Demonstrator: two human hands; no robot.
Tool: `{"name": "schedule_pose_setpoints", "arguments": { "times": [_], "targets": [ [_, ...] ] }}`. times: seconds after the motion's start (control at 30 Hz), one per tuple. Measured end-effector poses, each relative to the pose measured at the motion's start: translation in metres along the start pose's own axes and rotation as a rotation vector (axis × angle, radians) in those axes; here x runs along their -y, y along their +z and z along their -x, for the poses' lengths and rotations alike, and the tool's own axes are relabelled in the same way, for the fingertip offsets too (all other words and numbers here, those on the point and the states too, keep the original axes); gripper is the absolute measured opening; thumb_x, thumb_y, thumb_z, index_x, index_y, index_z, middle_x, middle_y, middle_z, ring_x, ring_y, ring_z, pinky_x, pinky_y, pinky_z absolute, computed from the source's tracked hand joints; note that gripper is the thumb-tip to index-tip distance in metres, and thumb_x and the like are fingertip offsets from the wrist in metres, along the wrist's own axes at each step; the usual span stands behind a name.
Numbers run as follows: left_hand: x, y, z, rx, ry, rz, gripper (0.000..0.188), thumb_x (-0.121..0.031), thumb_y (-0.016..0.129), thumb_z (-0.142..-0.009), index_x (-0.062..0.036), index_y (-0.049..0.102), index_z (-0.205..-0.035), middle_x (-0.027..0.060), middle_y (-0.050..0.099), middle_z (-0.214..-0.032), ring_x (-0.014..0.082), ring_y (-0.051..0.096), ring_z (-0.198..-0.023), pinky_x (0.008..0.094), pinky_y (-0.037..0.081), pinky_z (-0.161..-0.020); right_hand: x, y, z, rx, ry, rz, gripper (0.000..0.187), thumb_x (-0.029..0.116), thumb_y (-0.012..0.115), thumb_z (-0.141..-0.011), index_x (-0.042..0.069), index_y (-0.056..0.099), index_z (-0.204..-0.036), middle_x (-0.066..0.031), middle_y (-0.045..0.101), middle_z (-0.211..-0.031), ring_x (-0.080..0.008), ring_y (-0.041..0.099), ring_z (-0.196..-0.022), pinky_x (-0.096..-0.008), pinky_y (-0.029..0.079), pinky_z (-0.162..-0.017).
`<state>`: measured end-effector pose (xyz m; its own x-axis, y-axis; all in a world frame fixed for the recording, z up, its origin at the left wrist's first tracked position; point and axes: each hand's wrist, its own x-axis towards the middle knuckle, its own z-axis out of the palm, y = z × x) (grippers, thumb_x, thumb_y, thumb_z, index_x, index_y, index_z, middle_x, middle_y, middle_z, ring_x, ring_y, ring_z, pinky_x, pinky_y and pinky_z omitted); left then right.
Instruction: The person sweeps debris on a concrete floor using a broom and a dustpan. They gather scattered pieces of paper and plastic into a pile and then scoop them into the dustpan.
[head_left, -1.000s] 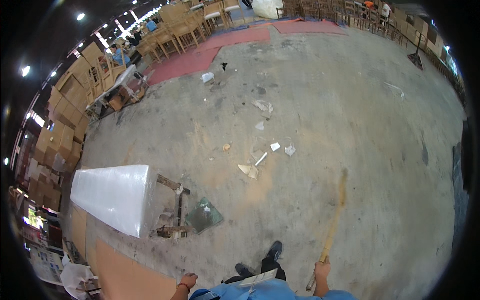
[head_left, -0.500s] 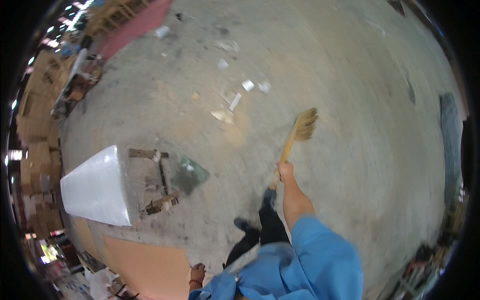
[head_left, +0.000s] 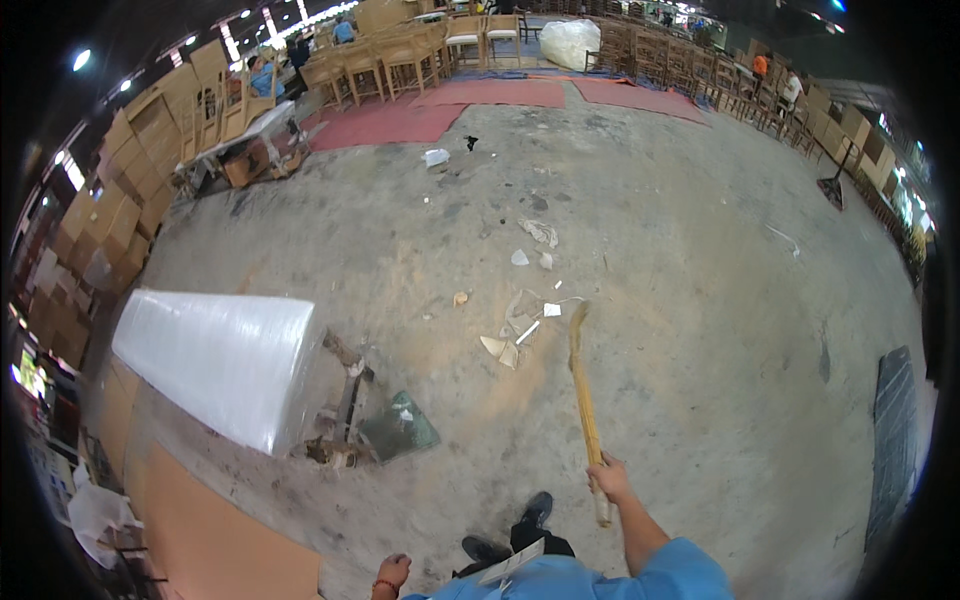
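My right hand (head_left: 612, 478) is closed round the lower handle of a straw broom (head_left: 584, 402). The broom points away from me, and its bristle end rests on the floor beside a white paper scrap (head_left: 552, 310). Just left of it lie a thin white strip (head_left: 528, 332) and a beige torn piece (head_left: 500, 350), with sandy dust around them. My left hand (head_left: 395, 570), with a red bracelet at the wrist, hangs low with its fingers curled and nothing visible in it.
To the left, a long plastic-wrapped block (head_left: 215, 365) sits by a dark frame (head_left: 346, 405) and a green sheet (head_left: 400, 428). A brown board (head_left: 215, 525) lies near left. Farther off are red mats (head_left: 390, 122), wooden chairs (head_left: 405, 65) and stacked cartons (head_left: 105, 225). A dark wrapped slab (head_left: 893, 440) is at right.
The view has tilted up, showing the mats and chairs. The broom's bristle end has swung left to the paper scraps, and my right hand still grips its handle.
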<state>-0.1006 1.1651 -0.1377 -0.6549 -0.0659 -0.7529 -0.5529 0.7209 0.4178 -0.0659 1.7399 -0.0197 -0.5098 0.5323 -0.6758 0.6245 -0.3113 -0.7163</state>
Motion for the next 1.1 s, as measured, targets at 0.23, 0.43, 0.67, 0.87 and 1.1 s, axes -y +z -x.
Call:
{"name": "schedule_pose_setpoints", "arguments": {
  "times": [0.23,0.43,0.67,0.87,1.1],
  "targets": [
    [0.049,0.011,0.004,0.155,0.037,-0.163,0.046,-0.033,0.039,-0.089,-0.0001,0.063,-0.109,0.0244,0.058,-0.12,0.0383,0.053,-0.115,0.0434,0.04,-0.098,0.038,-0.022,0.151,0.539,0.223,0.703,0.072,0.014,0.068,-0.073,0.002,0.042,-0.139,-0.0122,0.064,-0.08,-0.0168,0.061,-0.06,-0.0309,0.052,-0.057],
    [0.045,0.034,0.04,-0.06,-0.084,0.207,0.042,-0.026,0.058,-0.083,0.0013,0.062,-0.114,0.014,0.069,-0.094,0.0192,0.065,-0.078,0.0312,0.051,-0.072,-0.014,0.107,0.112,1.201,-0.162,1.136,0.065,0.024,0.069,-0.07,0.008,0.053,-0.131,-0.0139,0.069,-0.086,-0.0223,0.064,-0.074,-0.0339,0.05,-0.076],
    [0.041,0.06,0.151,-0.298,-0.343,0.464,0.04,-0.028,0.057,-0.084,-0.0008,0.062,-0.114,0.0093,0.066,-0.097,0.0179,0.065,-0.079,0.0295,0.051,-0.064,-0.098,0.219,-0.034,1.248,-0.002,1.247,0.042,0.023,0.072,-0.07,0.002,0.067,-0.106,-0.0125,0.069,-0.079,-0.0214,0.064,-0.066,-0.0349,0.052,-0.062],
    [0.015,0.143,0.232,-0.29,-0.679,0.578,0.038,-0.025,0.056,-0.083,-0.0006,0.063,-0.111,0.0106,0.067,-0.091,0.0186,0.065,-0.074,0.0306,0.051,-0.063,0.027,0.14,-0.181,0.906,0.112,0.93,0.03,0.016,0.07,-0.072,-0.001,0.068,-0.097,-0.009,0.065,-0.072,-0.0177,0.06,-0.056,-0.0336,0.049,-0.054],
    [-0.042,0.215,0.228,-0.231,-0.53,0.523,0.04,-0.028,0.058,-0.083,-0.0031,0.062,-0.114,0.0071,0.067,-0.091,0.0153,0.064,-0.077,0.0284,0.049,-0.06,0.135,0.1,-0.215,0.569,0.06,0.845,0.035,0.006,0.064,-0.075,-0.004,0.061,-0.108,-0.0089,0.058,-0.064,-0.0184,0.054,-0.048,-0.0319,0.045,-0.044]
  ]
}}
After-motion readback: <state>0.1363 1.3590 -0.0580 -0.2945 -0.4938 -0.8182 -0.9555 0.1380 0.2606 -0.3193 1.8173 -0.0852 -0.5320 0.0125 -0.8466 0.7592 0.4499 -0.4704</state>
